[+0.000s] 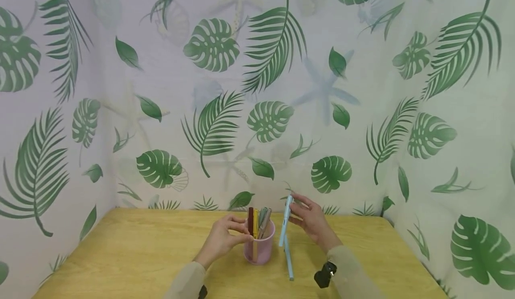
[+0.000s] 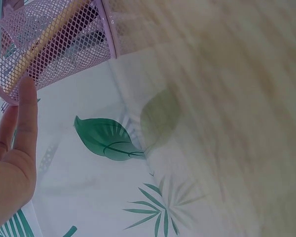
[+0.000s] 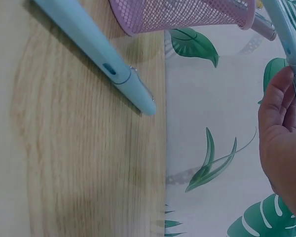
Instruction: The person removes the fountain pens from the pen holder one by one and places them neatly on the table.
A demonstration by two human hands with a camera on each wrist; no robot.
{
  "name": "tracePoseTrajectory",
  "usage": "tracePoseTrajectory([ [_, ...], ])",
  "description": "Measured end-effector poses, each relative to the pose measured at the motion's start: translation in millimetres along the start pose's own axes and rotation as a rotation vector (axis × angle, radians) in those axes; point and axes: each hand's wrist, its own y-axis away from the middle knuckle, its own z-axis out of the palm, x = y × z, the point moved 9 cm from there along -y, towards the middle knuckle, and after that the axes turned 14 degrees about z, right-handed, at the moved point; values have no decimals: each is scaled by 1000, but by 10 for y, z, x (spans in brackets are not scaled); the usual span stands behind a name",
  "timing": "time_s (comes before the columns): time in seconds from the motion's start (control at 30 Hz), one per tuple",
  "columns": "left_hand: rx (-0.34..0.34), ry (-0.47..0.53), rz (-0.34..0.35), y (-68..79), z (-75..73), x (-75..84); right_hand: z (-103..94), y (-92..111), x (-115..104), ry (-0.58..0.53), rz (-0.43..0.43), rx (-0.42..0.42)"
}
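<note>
A pink mesh pen cup [image 1: 259,250] stands on the table with several pens in it, among them a dark red pen [image 1: 251,221] and a yellow pen [image 1: 255,224]. My left hand [image 1: 226,236] holds the cup by its left side near the rim, thumb in front. In the left wrist view, fingers [image 2: 26,106] touch the mesh. To the right of the cup, my right hand [image 1: 311,218] pinches a light blue pen [image 1: 285,222] near its upper end, tilted above the table. A second light blue pen [image 1: 289,259] lies below it on the table.
The wood-grain table [image 1: 132,254] reaches back to a wall covering [image 1: 225,124] printed with green leaves. Similar covering rises at the left and right sides. A dark device [image 1: 325,274] is strapped to the right wrist.
</note>
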Motion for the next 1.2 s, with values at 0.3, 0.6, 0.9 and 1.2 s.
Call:
tracePoseTrajectory([
  [0.3, -4, 14, -3, 10, 32, -1, -69, 64, 76, 139, 52, -11],
  [0.6, -6, 0, 10, -4, 22, 14, -170, 64, 112, 221, 85, -3],
  [0.9, -4, 15, 2, -1, 11, 17, -214, 49, 197, 274, 129, -1],
  [1.2, -3, 1, -1, -10, 3, -7, -281, 79, 259, 337, 166, 65],
])
